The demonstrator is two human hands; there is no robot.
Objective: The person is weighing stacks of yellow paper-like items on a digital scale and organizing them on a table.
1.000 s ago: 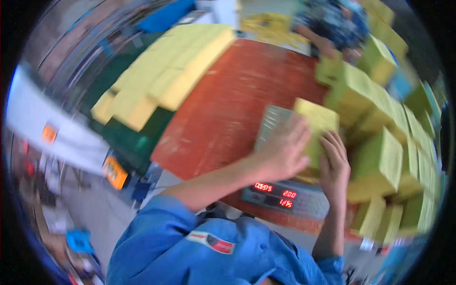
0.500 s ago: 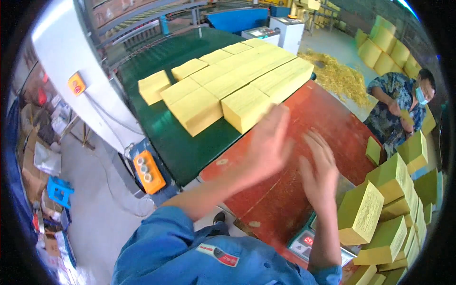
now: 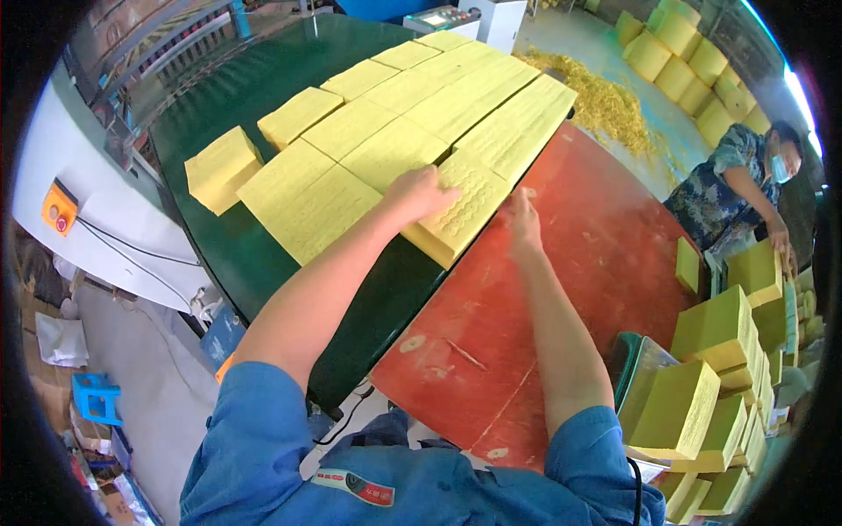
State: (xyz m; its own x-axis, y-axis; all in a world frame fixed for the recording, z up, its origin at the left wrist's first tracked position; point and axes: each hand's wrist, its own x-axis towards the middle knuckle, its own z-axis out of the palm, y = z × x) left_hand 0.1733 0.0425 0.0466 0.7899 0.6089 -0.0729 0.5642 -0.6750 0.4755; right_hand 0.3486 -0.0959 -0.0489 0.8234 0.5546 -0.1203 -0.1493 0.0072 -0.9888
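Between the fingers of the left hand (image 3: 417, 196) and right hand (image 3: 524, 228), a yellow block (image 3: 472, 207) sits on the green bench (image 3: 386, 294). Left fingers bend over its edge, right half-curl alongside; I cannot tell whether either grips. Probably hefty, loosely layered, it suits squeezing from both sides.

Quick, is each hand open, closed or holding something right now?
Left hand: partly curled on a yellow rectangular block; grip cannot be told.
Right hand: beside that block's right side, blurred; open or closed cannot be told.
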